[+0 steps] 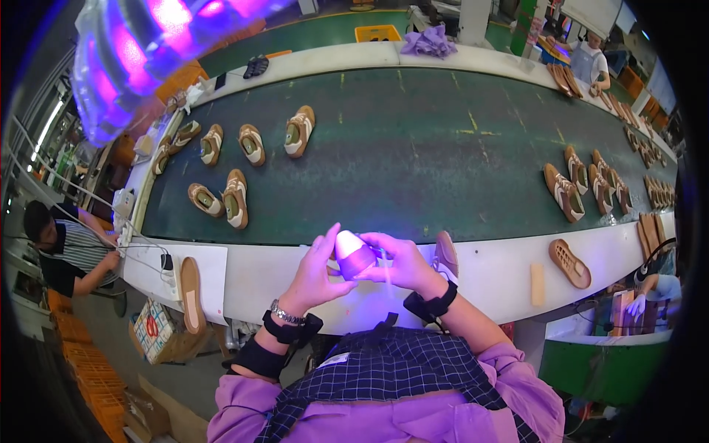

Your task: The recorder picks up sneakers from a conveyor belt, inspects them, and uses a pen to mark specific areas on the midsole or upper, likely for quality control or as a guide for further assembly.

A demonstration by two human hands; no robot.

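Between my hands, above the near white ledge, is a shoe [356, 258] seen end-on, its pale rounded end upward and its sides tinted purple by the light. My left hand [316, 272] cups its left side, thumb underneath and fingers raised. From the other side my right hand [402, 262] grips it with thumb and fingers. A thin pale strand hangs below the right fingers. Just beyond my right wrist another shoe [446, 255] stands on the ledge, partly hidden by the hand.
A dark green conveyor belt [413, 162] carries brown sneakers [299, 131] at left and more sneakers [563, 190] at right. A glowing purple lamp [140, 59] hangs upper left. On the ledge lie a sole [190, 295] and another sole [569, 263]. Co-workers sit left and right.
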